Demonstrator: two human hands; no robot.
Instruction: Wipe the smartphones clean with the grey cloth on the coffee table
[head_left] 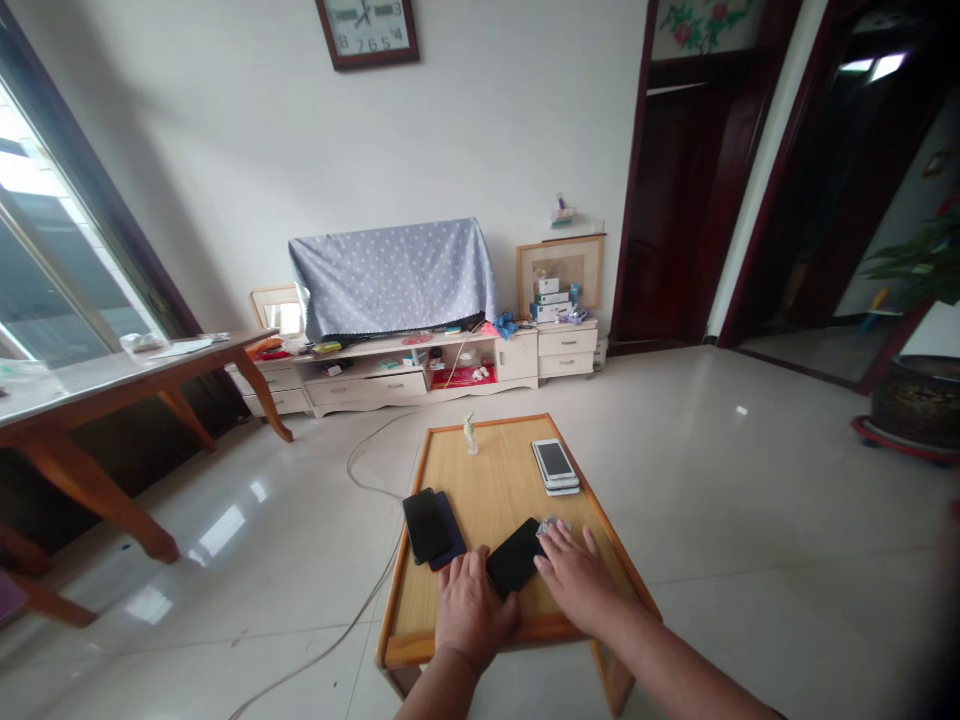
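Observation:
A black phone point(514, 557) lies on the near part of a small wooden table point(491, 490). My left hand point(471, 610) rests flat at the phone's near left edge, fingers stretched out and touching it. My right hand point(574, 572) lies flat at the phone's right side, fingers spread, over a small grey object point(550, 524) that I cannot make out. A stack of dark phones point(431, 526) overhangs the table's left edge. Two or three white phones point(556, 465) are stacked at the far right. A small clear bottle point(470, 434) stands near the far edge.
A cable point(367, 480) runs over the tiled floor left of the table. A long wooden table point(112, 375) stands at the left. A low white cabinet point(420, 365) with a cloth-covered screen point(394, 275) lines the far wall. Dark doorways point(682, 200) and a potted plant point(919, 400) are at the right.

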